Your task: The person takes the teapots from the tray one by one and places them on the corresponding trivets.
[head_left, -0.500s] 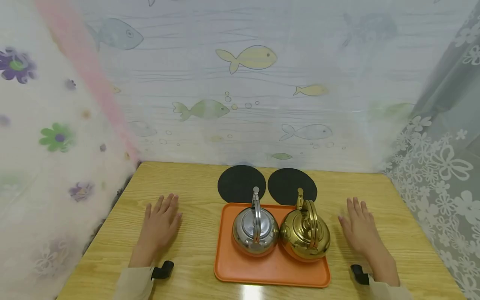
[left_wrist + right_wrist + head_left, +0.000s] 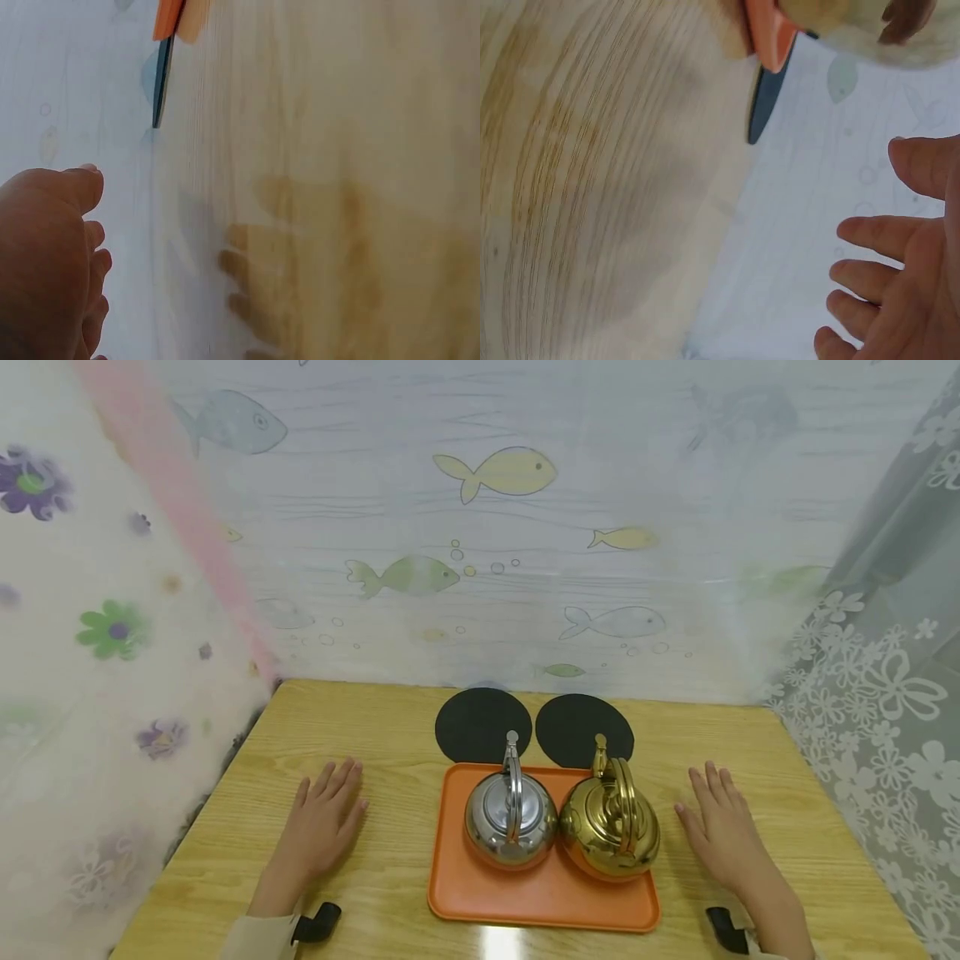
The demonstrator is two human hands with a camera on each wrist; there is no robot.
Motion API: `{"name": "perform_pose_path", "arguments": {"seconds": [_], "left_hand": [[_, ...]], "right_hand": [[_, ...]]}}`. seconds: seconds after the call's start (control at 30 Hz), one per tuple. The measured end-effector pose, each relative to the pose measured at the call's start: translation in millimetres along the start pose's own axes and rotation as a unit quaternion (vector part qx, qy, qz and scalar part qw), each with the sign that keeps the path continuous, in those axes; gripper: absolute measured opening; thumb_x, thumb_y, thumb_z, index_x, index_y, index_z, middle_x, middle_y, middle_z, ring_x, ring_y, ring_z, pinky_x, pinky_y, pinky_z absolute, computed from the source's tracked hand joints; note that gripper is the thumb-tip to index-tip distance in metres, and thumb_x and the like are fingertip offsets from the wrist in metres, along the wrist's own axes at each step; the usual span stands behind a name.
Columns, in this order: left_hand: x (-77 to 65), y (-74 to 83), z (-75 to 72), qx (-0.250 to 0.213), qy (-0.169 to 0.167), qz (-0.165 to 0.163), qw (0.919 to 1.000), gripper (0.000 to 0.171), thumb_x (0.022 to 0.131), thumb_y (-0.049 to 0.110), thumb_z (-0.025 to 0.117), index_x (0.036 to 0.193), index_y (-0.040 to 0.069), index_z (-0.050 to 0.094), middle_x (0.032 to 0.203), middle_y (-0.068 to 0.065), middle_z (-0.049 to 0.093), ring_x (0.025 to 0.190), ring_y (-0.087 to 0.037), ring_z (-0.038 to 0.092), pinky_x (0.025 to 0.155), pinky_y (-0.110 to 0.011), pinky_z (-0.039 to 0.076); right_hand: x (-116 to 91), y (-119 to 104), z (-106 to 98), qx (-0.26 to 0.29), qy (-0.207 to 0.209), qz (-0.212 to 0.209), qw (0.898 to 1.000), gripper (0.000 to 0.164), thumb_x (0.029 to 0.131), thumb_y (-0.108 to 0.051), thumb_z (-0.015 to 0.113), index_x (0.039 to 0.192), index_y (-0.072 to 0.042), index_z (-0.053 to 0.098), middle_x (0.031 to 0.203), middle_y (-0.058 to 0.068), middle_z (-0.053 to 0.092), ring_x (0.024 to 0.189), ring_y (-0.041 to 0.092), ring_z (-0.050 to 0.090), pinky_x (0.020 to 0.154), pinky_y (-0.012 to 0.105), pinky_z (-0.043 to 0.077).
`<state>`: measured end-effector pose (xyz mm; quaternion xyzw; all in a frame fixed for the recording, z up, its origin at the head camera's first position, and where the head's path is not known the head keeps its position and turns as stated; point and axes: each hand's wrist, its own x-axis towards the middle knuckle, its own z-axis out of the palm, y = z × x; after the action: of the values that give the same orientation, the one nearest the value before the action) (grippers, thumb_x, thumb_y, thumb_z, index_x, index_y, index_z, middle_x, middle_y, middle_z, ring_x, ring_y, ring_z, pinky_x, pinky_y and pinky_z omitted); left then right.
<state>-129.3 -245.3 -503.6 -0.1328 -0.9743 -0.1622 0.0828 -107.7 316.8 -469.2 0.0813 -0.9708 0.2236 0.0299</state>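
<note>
A silver kettle (image 2: 495, 827) and a gold kettle (image 2: 592, 827) stand side by side on an orange tray (image 2: 540, 906), spouts toward the wall and arched handles raised. My left hand (image 2: 322, 822) is left of the tray, palm down with fingers extended, holding nothing. To the right of the gold kettle, my right hand (image 2: 720, 835) is likewise spread and holds nothing. In the right wrist view, the fingers (image 2: 870, 281) are apart above the wood, with part of the gold kettle (image 2: 855, 34) at the top edge. The left wrist view shows the thumb (image 2: 86, 187) and fingertips beside the table.
Two round black mats (image 2: 480, 727) lie behind the tray on the wooden table (image 2: 375, 727); the tray and spouts overlap them in the head view. A fish-print curtain (image 2: 480, 527) hangs at the back, flowered cloth (image 2: 112, 710) at the left, lace (image 2: 870, 693) at the right.
Both hands have shifted slightly down in the head view, toward the near side. The kettles and tray stay in place on the table.
</note>
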Motion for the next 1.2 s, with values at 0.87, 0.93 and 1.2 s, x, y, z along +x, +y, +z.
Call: {"name": "perform_pose_path", "arguments": {"seconds": [0.87,0.93,1.2], "left_hand": [[-1.0,64.9,27.5,-0.099,-0.04,0.161,0.9812,0.055,0.102,0.029,0.061,0.152,0.009,0.049,0.158,-0.008,0.047,0.15,-0.033,0.036,0.12,-0.063,0.022],[-0.6,67.0,29.4,-0.109,-0.048,0.158,0.9801,0.056,0.102,0.029,0.062,0.152,0.008,0.05,0.158,-0.008,0.046,0.15,-0.034,0.035,0.12,-0.063,0.021],[0.8,75.0,34.7,-0.135,-0.077,0.15,0.9765,0.056,0.102,0.032,0.061,0.151,0.008,0.05,0.158,-0.007,0.045,0.151,-0.035,0.033,0.12,-0.066,0.021]], "right_hand": [[-9.5,-89.4,14.1,0.259,0.225,-0.104,0.934,0.031,0.104,0.005,0.048,0.125,0.001,0.069,0.119,0.004,0.07,0.118,-0.006,0.057,0.097,0.006,0.042],[-9.3,-92.2,14.7,0.297,0.206,-0.094,0.928,0.031,0.105,0.004,0.044,0.125,0.004,0.067,0.12,-0.005,0.069,0.116,-0.004,0.059,0.095,0.007,0.045],[-7.8,-96.8,12.0,0.353,0.158,-0.044,0.921,0.037,0.11,-0.008,0.037,0.127,0.014,0.062,0.118,-0.024,0.064,0.108,-0.004,0.061,0.091,0.01,0.048]]}}
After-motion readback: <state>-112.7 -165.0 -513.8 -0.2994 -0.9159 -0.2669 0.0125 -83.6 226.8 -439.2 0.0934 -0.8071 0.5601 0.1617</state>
